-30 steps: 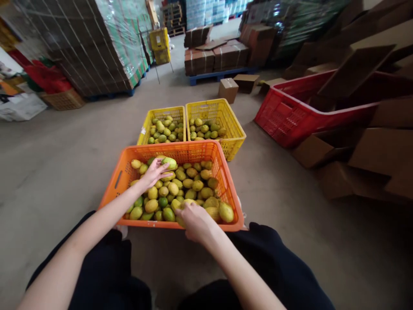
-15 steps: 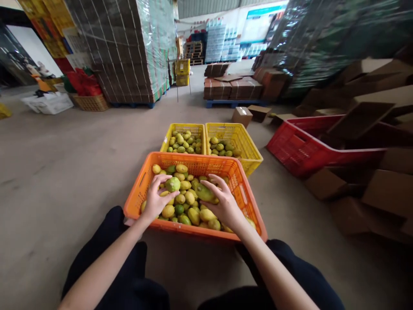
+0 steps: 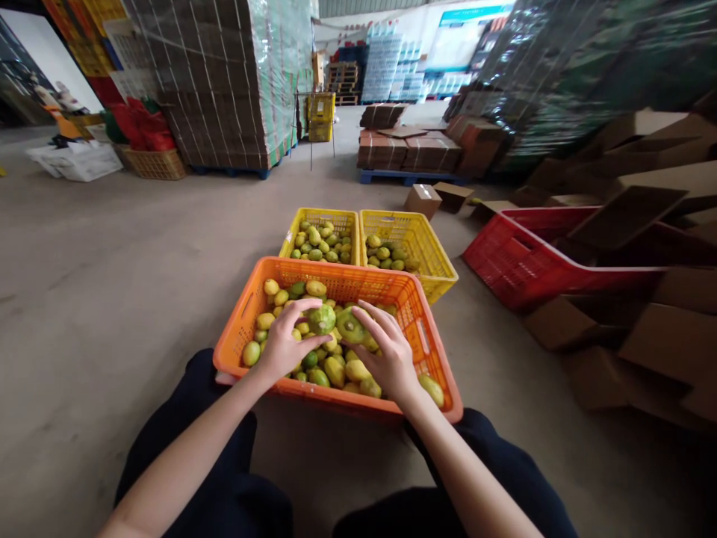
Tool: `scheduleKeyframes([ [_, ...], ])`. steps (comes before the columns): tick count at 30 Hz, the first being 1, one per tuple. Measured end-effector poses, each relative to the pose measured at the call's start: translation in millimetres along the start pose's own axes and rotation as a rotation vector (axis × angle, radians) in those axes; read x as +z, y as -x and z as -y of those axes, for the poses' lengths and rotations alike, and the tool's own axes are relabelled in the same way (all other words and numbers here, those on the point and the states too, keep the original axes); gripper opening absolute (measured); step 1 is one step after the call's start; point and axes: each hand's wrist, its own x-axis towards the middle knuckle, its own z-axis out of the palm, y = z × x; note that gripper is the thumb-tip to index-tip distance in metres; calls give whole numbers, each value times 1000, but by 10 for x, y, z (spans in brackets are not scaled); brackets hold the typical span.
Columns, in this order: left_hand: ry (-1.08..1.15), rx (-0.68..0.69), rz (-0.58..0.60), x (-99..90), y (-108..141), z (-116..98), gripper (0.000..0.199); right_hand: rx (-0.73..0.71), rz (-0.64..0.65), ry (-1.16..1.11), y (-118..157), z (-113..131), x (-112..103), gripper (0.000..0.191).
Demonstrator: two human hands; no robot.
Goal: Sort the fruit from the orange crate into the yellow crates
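Both hands are occupied over the orange crate [image 3: 341, 398]. My left hand [image 3: 284, 345] holds a green fruit [image 3: 321, 320], fingers curved over its top and thumb beneath, spread only to its width. My right hand [image 3: 392, 359] holds a yellowish-green fruit [image 3: 350, 326], fingers laid along its upper side, round end spot facing me. The two sit side by side above the loose fruit [image 3: 334, 370]; whether they touch, I cannot tell. The loose fruit ranges from yellow to green, partly hidden by my hands. Just beyond stand a yellow crate [image 3: 287, 239] and a second yellow crate [image 3: 435, 250], each containing more fruit. Right side, on the floor [image 3: 168, 254]: a red crate [image 3: 501, 261] with cardboard [image 3: 621, 217] in it.
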Motion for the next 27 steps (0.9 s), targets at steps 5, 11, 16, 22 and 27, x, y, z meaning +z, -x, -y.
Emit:
scheduleKeyframes([
  [5,198,-93,23,-28,-37,12,46,107,-46,-145,-5,42,14,64],
  [11,409,-275,8,-142,-200,-24,50,461,-9,-602,-104,91,-48,59],
  [16,703,-510,7,-176,-233,-35,42,756,14,-1053,-167,101,-93,55],
  [22,732,-582,-51,-110,-231,-66,47,963,22,-1170,-200,136,-54,39],
  [27,578,-571,-86,-49,-232,-57,45,1068,81,-1096,-152,111,39,44],
])
